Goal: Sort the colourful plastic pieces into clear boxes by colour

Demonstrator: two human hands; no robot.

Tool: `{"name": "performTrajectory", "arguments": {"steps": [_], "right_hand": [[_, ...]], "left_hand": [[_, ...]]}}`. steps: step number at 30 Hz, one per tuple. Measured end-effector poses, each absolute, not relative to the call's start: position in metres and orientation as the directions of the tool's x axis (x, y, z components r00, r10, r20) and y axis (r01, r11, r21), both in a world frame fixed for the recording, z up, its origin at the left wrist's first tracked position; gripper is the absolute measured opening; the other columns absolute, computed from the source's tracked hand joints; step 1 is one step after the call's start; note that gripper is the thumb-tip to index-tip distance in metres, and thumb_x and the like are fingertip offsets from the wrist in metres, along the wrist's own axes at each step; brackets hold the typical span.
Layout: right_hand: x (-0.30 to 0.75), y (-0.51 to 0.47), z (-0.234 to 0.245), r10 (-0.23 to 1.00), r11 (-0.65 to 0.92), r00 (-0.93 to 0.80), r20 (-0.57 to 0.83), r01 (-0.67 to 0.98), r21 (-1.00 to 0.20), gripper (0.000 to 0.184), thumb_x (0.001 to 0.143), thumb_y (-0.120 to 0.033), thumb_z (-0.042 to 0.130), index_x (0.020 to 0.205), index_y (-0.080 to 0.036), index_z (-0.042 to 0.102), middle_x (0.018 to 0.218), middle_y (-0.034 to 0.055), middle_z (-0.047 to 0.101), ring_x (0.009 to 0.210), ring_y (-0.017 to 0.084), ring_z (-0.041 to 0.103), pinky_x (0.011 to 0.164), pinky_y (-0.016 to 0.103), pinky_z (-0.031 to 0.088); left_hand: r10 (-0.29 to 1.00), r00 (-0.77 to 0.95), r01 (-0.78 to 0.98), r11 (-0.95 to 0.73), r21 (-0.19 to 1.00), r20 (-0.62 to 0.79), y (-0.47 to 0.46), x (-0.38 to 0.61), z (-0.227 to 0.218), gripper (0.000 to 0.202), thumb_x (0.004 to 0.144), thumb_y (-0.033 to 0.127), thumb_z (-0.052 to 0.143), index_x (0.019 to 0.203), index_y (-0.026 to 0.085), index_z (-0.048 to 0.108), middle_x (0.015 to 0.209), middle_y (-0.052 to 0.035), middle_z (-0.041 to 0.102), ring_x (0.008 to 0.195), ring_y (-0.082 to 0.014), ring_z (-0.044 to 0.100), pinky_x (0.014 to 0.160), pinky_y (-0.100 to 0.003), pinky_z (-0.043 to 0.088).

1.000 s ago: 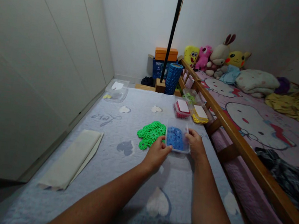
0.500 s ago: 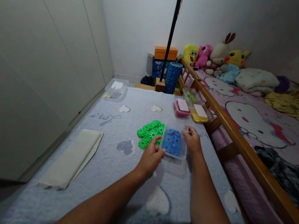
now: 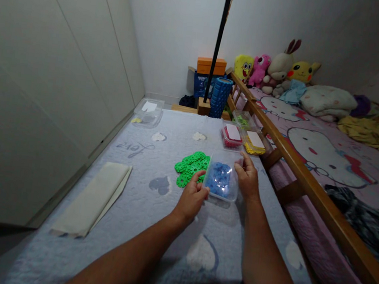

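Observation:
A clear plastic box [image 3: 232, 192] holds blue flower-shaped discs [image 3: 218, 178]. Bright glare lies over the blue pieces; whether a lid covers them I cannot tell. My left hand [image 3: 191, 198] grips the box's near left corner, thumb on the rim. At the far right edge, my right hand [image 3: 248, 177] has its fingers closed on the same box. A loose pile of green flower-shaped discs [image 3: 191, 165] lies on the cloth just left of the box, partly behind my left fingers.
Boxes of red pieces [image 3: 231, 141] and yellow pieces [image 3: 255, 148] stand at the back right, near a bed's wooden rail [image 3: 287, 162]. Another clear container [image 3: 149, 117] sits at the back left. A folded pale cloth [image 3: 94, 199] lies on the left of the cloth-covered table [image 3: 153, 211].
My right hand has shifted slightly up along the box's right edge. Glare now shows over the blue discs, which look hazier. My left hand stays at its corner.

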State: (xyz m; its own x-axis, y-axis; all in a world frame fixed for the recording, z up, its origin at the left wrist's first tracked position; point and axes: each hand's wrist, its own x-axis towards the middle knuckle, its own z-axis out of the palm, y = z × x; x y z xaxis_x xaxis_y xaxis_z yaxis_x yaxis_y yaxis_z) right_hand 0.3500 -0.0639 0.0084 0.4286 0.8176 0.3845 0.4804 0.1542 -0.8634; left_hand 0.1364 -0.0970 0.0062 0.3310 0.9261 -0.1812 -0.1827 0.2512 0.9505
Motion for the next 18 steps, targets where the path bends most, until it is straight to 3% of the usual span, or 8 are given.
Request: {"name": "performTrajectory", "arguments": {"steps": [3,7,13,18], "right_hand": [[0.349,-0.062,0.007,0.812,0.115,0.449,0.373,0.503,-0.857,0.056,0.079,-0.041,0.06,0.13,-0.018,0.066,0.101,0.0076,0.071,0.092,0.025,0.063,0.095,0.047,0.051],[0.351,-0.062,0.005,0.781,0.115,0.458,0.424,0.562,-0.819,0.054,0.076,-0.04,0.063,0.125,-0.019,0.07,0.113,0.0106,0.068,0.098,0.027,0.062,0.097,0.049,0.051],[0.347,-0.069,0.015,0.819,0.26,0.337,0.464,0.505,-0.823,0.057,0.085,-0.038,0.061,0.141,-0.029,0.06,0.136,0.0067,0.065,0.13,0.029,0.055,0.117,0.052,0.036],[0.338,-0.073,0.022,0.832,0.339,0.278,0.481,0.431,-0.836,0.06,0.088,-0.036,0.059,0.147,-0.029,0.054,0.133,0.0048,0.069,0.134,0.028,0.053,0.122,0.05,0.029]], "left_hand": [[0.925,0.326,-0.198,0.269,0.943,-0.195,-0.096,0.137,0.006,0.07,0.076,0.03,0.065,0.142,0.014,0.048,0.064,0.0076,0.053,0.058,-0.0111,0.046,0.056,-0.022,0.035],[0.921,0.334,-0.199,0.278,0.94,-0.201,-0.096,0.137,0.007,0.068,0.075,0.029,0.065,0.139,0.013,0.05,0.063,0.0073,0.054,0.057,-0.0107,0.045,0.056,-0.022,0.034],[0.917,0.343,-0.198,0.284,0.938,-0.206,-0.096,0.136,0.008,0.065,0.074,0.028,0.064,0.137,0.016,0.051,0.062,0.0077,0.054,0.055,-0.011,0.045,0.054,-0.022,0.032],[0.915,0.348,-0.201,0.286,0.937,-0.205,-0.095,0.135,0.005,0.064,0.073,0.026,0.062,0.136,0.018,0.051,0.06,0.0089,0.052,0.052,-0.0106,0.043,0.052,-0.021,0.031]]}}
